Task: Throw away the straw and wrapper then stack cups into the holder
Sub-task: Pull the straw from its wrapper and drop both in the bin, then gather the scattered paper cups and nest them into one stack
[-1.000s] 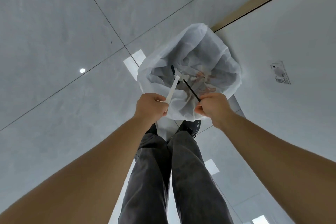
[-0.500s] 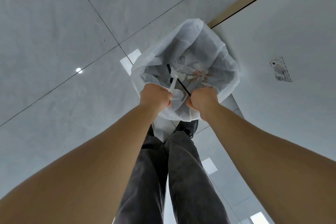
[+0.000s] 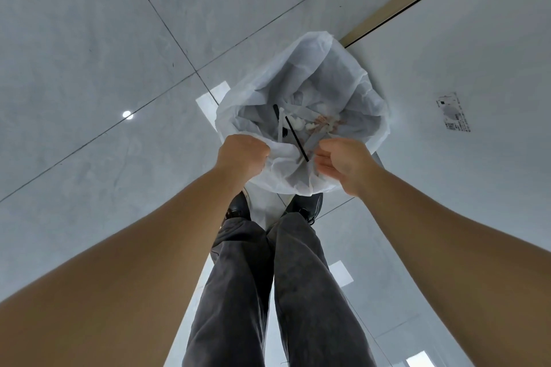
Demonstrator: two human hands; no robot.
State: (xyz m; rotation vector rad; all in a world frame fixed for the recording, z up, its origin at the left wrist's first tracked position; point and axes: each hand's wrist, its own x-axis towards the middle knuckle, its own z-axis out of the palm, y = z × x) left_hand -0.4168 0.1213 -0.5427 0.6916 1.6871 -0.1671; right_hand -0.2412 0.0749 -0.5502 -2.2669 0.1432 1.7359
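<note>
I look straight down at a bin lined with a white bag (image 3: 351, 74), standing on the floor in front of my feet. A thin black straw (image 3: 296, 138) slants over the bag's near rim, its lower end just clear of my right hand (image 3: 343, 162), whose fingers are loosely apart and hold nothing. A white paper wrapper strip (image 3: 280, 127) stands inside the bag, apart from my left hand (image 3: 243, 156), which is closed in a fist at the bag's near edge. No cups or holder are in view.
Crumpled white paper and other rubbish (image 3: 319, 125) lie in the bag. Grey floor tiles (image 3: 89, 68) surround the bin, with a white wall or panel (image 3: 477, 39) bearing a small label (image 3: 454, 112) to the right. My shoes (image 3: 307, 207) stand just below the bin.
Both hands held the items over the bag before. Now the straw is out of my right hand and the wrapper out of my left, both over or inside the bag.
</note>
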